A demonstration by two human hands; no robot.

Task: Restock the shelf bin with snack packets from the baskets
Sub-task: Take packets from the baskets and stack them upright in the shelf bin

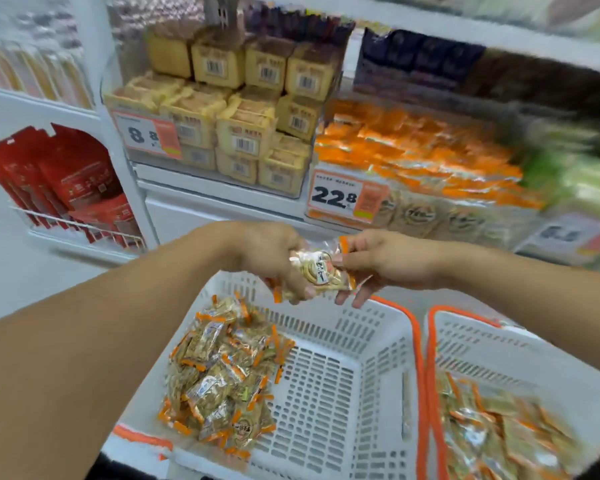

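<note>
Both hands meet above the left white basket (343, 327). My left hand (271, 254) grips a small bunch of clear snack packets with orange ends (317, 268). My right hand (378, 261) pinches the same bunch from the other side. More of these packets (222, 372) lie heaped in the left basket's near left corner. A second white basket (482, 344) with orange handles stands to the right, with packets (499, 434) in it. The clear shelf bin (413, 216), tagged 22.8, sits straight ahead and holds several orange-edged packets (416, 147).
A bin of yellow boxed snacks (243, 109) tagged 8.8 stands left of the target bin. Red pouches (66, 178) hang in a wire rack at far left. Green packs (575, 174) sit blurred at far right. A higher shelf holds dark packets (420, 60).
</note>
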